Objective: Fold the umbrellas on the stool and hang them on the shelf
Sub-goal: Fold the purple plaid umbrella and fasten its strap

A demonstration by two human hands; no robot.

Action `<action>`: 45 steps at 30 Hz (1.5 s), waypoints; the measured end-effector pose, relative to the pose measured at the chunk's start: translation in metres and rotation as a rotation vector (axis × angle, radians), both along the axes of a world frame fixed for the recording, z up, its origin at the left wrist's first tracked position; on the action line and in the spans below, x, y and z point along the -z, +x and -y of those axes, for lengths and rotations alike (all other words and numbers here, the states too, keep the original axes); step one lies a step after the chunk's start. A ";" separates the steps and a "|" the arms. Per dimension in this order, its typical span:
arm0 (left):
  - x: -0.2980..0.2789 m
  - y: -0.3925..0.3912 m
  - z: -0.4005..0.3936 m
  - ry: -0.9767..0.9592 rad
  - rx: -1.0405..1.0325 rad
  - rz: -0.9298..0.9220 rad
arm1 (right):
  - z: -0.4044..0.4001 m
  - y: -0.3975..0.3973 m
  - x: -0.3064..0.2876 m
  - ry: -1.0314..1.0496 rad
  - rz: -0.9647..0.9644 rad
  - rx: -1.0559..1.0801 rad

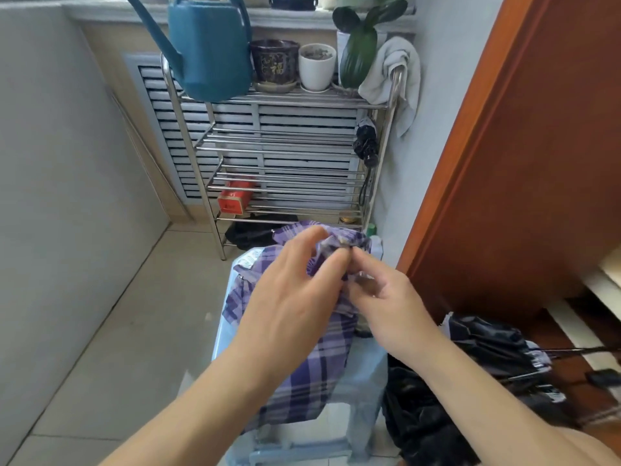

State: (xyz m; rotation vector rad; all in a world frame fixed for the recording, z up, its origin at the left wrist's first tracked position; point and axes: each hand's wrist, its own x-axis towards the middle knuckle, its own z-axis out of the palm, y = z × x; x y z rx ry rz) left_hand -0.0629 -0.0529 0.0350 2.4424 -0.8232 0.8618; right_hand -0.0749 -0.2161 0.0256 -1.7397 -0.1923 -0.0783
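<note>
A purple plaid umbrella lies loosely gathered on a pale blue plastic stool. My left hand rests over its upper part with fingers curled on the cloth. My right hand pinches the bunched fabric near the umbrella's top end. A black umbrella lies unfolded to the right of the stool, partly off its edge. On the right post of the metal shelf hangs a folded black umbrella.
The shelf's top tier carries a blue watering can, flower pots, a plant and a white towel. A red box sits on a lower tier. A brown wooden door stands at the right, a grey wall at the left.
</note>
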 end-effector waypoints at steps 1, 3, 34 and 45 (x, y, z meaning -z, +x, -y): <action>0.000 0.001 0.001 0.014 -0.026 0.042 | 0.001 -0.001 0.001 -0.068 0.018 0.019; -0.003 -0.001 0.002 0.049 -0.064 0.119 | 0.001 -0.001 0.006 -0.233 0.077 0.062; -0.035 -0.014 -0.031 -0.895 0.109 -0.695 | 0.009 -0.026 -0.001 -0.126 -0.080 0.183; -0.040 -0.007 -0.042 -0.800 0.191 -0.499 | 0.014 -0.022 -0.009 -0.190 0.326 0.355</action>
